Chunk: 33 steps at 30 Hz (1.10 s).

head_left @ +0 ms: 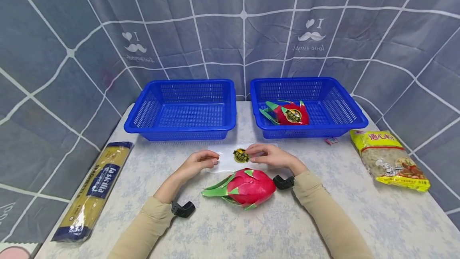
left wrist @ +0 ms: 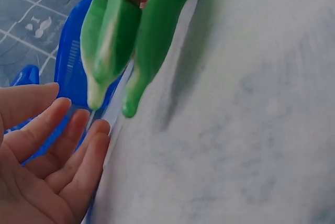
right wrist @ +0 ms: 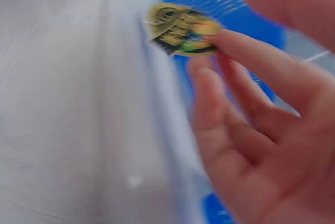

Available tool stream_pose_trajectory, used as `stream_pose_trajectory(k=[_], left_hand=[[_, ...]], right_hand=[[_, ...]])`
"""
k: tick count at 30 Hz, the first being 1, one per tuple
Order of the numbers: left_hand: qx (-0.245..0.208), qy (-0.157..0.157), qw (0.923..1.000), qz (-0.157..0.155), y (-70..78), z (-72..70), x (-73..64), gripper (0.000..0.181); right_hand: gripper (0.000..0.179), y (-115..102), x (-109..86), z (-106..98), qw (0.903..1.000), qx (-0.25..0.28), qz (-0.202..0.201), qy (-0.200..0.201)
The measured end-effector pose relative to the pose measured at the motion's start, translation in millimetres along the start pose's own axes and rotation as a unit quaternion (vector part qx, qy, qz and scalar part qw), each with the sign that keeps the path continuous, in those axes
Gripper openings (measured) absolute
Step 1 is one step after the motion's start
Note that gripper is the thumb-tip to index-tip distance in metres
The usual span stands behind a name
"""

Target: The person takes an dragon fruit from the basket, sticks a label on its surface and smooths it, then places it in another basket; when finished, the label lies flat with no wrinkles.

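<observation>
My right hand [head_left: 271, 156] holds a round black-and-gold sticker [right wrist: 183, 29] at its fingertips. Beneath it lies a glossy white sheet [head_left: 224, 162] on the table. Near the sheet's left end is my left hand [head_left: 195, 166], its fingers loosely bent with nothing between them. Just in front of both hands, a red dragon fruit [head_left: 251, 187] lies on its side, green leaf tips pointing left. Those leaf tips [left wrist: 157, 35] hang close to the left fingers in the left wrist view. The right wrist view is blurred, so the exact finger contact is partly unclear.
Two blue baskets stand at the back: the left basket [head_left: 179, 134] is bare inside, while the right basket [head_left: 309, 132] contains a stickered dragon fruit [head_left: 282, 113]. A spaghetti pack [head_left: 94, 189] lies at left. At right are a yellow pasta bag [head_left: 389, 161] and a small pink wrapper [head_left: 331, 141].
</observation>
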State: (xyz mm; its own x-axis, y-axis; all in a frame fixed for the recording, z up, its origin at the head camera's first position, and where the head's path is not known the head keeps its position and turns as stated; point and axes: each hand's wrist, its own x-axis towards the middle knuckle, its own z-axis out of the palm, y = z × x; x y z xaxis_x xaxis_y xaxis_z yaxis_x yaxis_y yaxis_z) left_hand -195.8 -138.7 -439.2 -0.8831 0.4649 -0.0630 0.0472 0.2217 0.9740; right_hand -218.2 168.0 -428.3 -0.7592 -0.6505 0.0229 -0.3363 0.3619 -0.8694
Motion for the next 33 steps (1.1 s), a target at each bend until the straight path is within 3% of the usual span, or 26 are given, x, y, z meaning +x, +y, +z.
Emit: stream_pose_trajectory(k=[4, 7, 10, 12, 16, 18, 20, 26, 29, 33], left_hand=[[0.022, 0.019, 0.9992, 0.028, 19.3, 10.4, -7.3, 0.032], [0.068, 0.024, 0.9928, 0.096, 41.4, 26.6, -18.0, 0.024], [0.130, 0.009, 0.9742, 0.184, 57.4, 44.9, -29.0, 0.025], [0.186, 0.000, 0.9556, 0.228, 62.2, 56.0, -34.2, 0.034], [0.294, -0.006, 0.9216, 0.254, 63.4, 71.1, -40.1, 0.055], [0.320, -0.015, 0.9129, 0.253, 61.6, 73.4, -40.1, 0.057], [0.318, -0.027, 0.9156, 0.245, 59.0, 72.5, -38.2, 0.054], [0.256, -0.048, 0.9416, 0.214, 52.2, 59.6, -31.4, 0.044], [0.243, -0.053, 0.9470, 0.204, 50.9, 56.3, -30.1, 0.043], [0.242, -0.058, 0.9477, 0.200, 51.8, 56.3, -29.8, 0.042]], right_hand=[[0.025, -18.2, -14.4, -9.2, 0.9909, 0.068, 0.016, 0.115], [0.017, -31.7, -29.5, -14.7, 0.9831, 0.102, 0.012, 0.152], [0.016, -42.5, -44.8, -16.8, 0.9834, 0.130, -0.021, 0.125], [0.018, -47.6, -53.2, -15.2, 0.9834, 0.151, -0.050, 0.087], [0.019, -53.2, -63.7, -5.5, 0.9765, 0.193, -0.093, 0.021], [0.017, -53.1, -66.4, 0.7, 0.9735, 0.207, -0.096, 0.011], [0.016, -51.2, -67.6, 6.4, 0.9725, 0.213, -0.094, 0.012], [0.017, -45.1, -65.1, 19.0, 0.9732, 0.207, -0.084, 0.055], [0.023, -45.4, -63.9, 23.4, 0.9740, 0.199, -0.068, 0.084], [0.023, -47.8, -63.9, 28.3, 0.9760, 0.179, -0.047, 0.115]])
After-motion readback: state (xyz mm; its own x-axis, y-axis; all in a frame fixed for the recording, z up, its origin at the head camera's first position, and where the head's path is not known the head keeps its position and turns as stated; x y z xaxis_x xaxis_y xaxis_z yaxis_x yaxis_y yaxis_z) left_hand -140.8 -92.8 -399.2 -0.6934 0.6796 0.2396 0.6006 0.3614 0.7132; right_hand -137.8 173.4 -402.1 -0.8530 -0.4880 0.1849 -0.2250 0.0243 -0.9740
